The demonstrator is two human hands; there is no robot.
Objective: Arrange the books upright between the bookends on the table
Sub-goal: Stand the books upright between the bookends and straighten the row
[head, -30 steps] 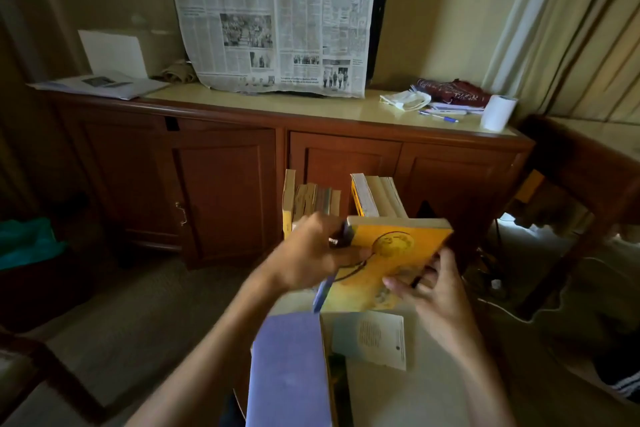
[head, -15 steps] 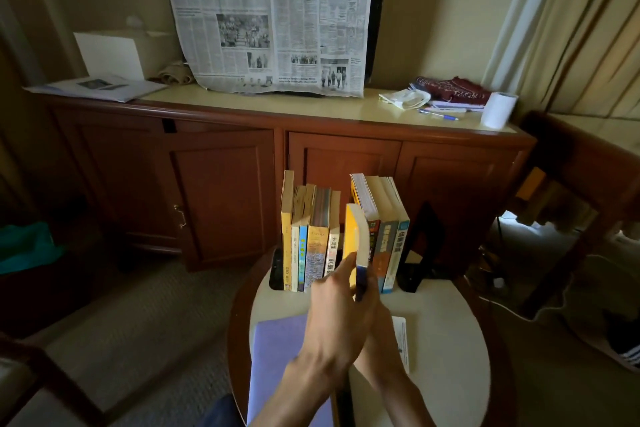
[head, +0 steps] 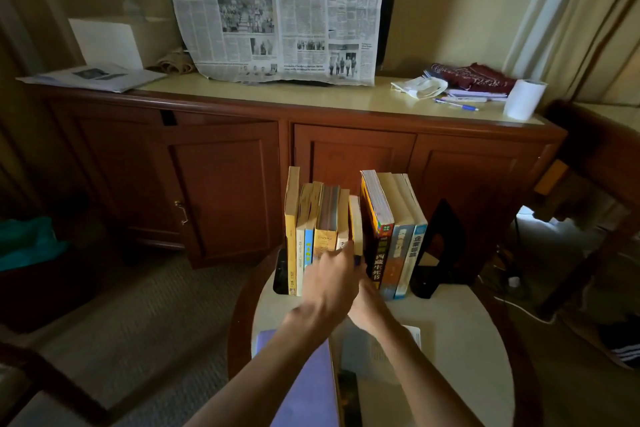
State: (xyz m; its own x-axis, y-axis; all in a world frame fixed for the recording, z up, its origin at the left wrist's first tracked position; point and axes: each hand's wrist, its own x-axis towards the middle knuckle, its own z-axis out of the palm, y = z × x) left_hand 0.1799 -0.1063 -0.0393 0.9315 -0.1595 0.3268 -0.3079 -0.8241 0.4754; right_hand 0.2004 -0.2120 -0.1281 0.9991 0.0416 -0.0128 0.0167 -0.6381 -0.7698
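Both hands reach into the row of books [head: 346, 229] standing at the tabletop's [head: 450, 329] far edge. The left hand [head: 329, 282] presses against the spines of the left group; the right hand [head: 369, 305], mostly hidden behind it, pushes a thin yellow book [head: 355, 224] into the gap, its grip impossible to tell. The right-hand volumes lean, and the black bookend [head: 441, 246] stands just apart, so a hard shove could topple them.

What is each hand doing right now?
Left hand: fingers straight, pushing the yellow book into the row.
Right hand: mostly hidden behind the left; cannot be told.
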